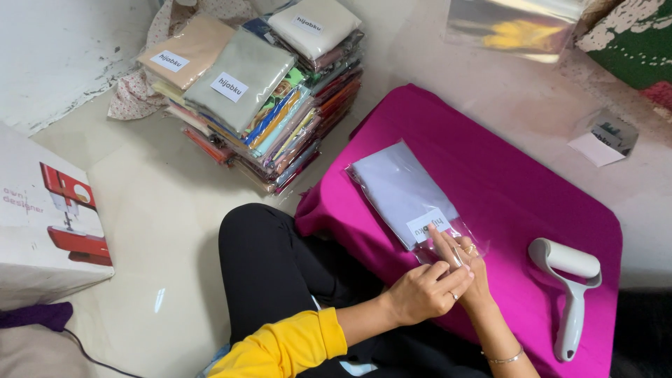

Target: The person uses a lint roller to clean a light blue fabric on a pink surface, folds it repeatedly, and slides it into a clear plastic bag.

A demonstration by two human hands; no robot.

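The near end of a clear packet point(404, 192) is pressed down by the right hand point(465, 262), fingers flat and together on the open flap just below its white label point(427, 225). The left hand point(423, 290) is laid against the right, fingers curled, pinching at the same flap; whether film is actually caught cannot be told. The packet, holding pale folded cloth, lies on a magenta cloth point(504, 189), its long axis running up and left, away from both hands. One lint roller point(570, 294) lies right of the hands. One stack of packets point(266, 91) stands well apart on the floor.
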